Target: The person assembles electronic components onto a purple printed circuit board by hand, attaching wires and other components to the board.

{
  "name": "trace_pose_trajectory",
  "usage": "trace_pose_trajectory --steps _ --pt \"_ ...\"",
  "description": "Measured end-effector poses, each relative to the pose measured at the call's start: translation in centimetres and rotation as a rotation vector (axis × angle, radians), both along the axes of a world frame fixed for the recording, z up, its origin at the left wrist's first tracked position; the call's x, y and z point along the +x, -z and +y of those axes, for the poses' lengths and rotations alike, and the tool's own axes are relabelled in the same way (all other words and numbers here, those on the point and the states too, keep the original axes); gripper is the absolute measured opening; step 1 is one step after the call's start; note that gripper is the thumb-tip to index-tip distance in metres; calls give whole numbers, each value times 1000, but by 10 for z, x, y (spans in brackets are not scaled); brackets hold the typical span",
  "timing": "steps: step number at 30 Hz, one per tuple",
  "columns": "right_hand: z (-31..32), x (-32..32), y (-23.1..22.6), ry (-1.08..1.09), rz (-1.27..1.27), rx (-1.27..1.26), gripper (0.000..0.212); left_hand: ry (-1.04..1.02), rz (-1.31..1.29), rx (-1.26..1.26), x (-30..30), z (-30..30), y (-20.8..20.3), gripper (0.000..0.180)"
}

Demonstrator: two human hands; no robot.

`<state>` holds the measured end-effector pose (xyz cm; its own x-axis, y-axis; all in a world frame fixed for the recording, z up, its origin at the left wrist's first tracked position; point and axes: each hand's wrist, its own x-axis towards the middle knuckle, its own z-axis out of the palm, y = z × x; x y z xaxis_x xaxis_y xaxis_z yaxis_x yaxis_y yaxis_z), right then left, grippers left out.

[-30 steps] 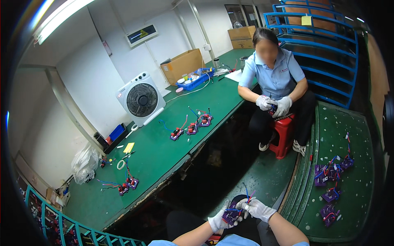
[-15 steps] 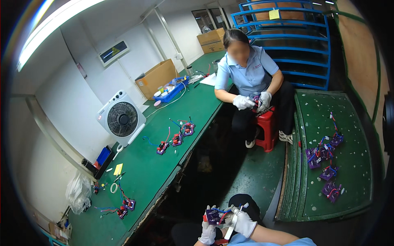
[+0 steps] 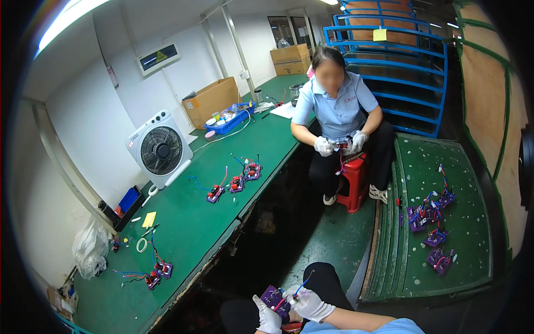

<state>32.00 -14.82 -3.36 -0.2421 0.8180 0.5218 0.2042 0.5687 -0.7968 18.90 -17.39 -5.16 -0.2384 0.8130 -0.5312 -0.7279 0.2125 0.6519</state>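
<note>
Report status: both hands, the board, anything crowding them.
Left hand and right hand, both gloved, grip a purple circuit board over the lap; red and blue wires trail from it. Nothing crowds them; co-worker sits well ahead.

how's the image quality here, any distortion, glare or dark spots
Head view: strong fisheye, the green workbench edge and blue rack bow toward a black rim; the ceiling tube light blows out at top left; under the bench is deep shadow; the gloved hands on the purple circuit board stay fairly sharp.
</note>
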Motion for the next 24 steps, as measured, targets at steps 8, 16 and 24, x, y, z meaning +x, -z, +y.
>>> trace_pose_trajectory --steps 8,16,24 --pt "-3 -4 -2 -342 -499 -131 23 912 695 -368 -51 16 -37 74" --pt "14 -3 12 -48 -326 -524 37 679 151 -26 -45 12 -9 66" --pt "7 10 -12 -237 -574 -366 35 776 -557 8 -35 -17 21 42"
